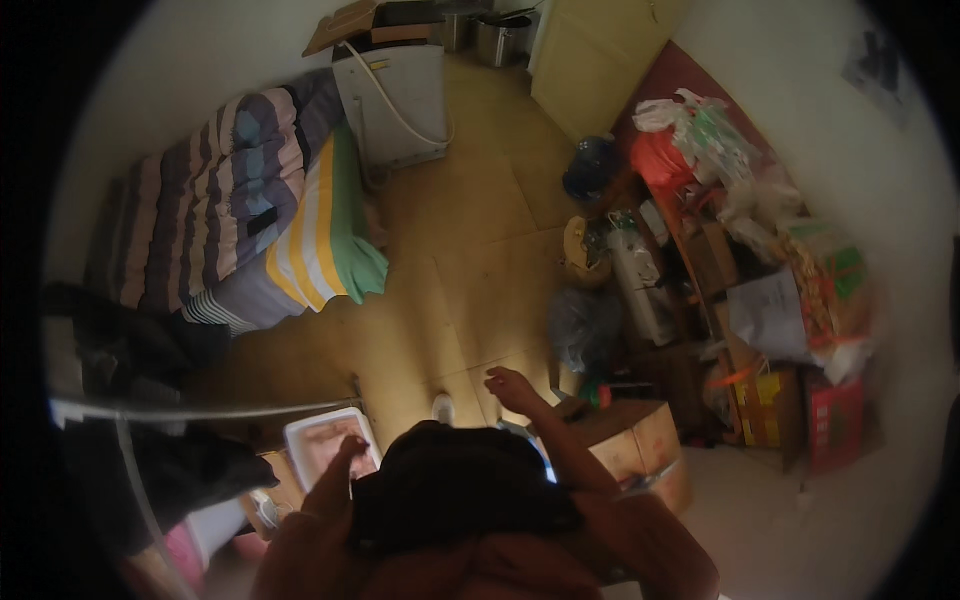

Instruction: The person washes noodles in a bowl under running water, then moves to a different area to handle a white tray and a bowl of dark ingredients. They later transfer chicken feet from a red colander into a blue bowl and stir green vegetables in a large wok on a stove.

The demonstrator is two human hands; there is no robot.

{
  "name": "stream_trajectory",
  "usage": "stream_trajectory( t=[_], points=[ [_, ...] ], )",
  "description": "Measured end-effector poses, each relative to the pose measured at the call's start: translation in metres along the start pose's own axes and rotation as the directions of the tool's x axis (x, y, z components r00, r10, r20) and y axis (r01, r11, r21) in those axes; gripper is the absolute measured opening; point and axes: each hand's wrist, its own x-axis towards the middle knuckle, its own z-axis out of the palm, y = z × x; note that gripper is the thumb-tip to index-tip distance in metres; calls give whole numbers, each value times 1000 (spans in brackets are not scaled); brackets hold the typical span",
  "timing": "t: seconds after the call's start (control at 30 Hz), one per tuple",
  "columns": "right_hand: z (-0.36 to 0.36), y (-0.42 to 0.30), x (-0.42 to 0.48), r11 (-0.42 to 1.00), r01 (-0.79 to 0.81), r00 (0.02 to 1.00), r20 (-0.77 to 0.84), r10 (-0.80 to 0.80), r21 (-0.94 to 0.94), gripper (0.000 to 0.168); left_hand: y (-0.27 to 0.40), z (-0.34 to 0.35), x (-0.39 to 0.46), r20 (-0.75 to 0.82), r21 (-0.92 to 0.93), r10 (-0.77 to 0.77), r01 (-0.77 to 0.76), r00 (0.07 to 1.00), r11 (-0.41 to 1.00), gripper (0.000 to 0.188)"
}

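My left hand (pixel 352 451) is at the lower left, over a white plastic tub (pixel 294 442) with pinkish contents; its fingers look curled, and whether it touches or holds anything is unclear. My right hand (pixel 511 390) is held out above the floor, right of a pale shoe (pixel 443 409). Its fingers are loosely bent and apart, with nothing visible in them. A cardboard box (pixel 634 439) stands beside the right forearm. My dark clothing hides what lies directly below.
A bed with a striped quilt (pixel 202 202) stands at left, a white appliance with a hose (pixel 397 105) behind it. A shelf piled with plastic bags (pixel 705 142) lines the right wall near a yellowish door (pixel 600 67). Hanging dark clothes (pixel 165 480) and a rail (pixel 217 412) are lower left.
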Motion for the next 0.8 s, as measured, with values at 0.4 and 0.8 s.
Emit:
stream_trajectory(
  t=[0.4,0.8],
  points=[
    [-267,81,233,941,-295,860,-383,338,168,21,338,-109,378,-192,314,170,-104,966,944,19],
    [-540,-151,604,968,-25,959,-267,94,250,37,699,-196,580,-178,300,49,7,983,954,71]
  ],
)
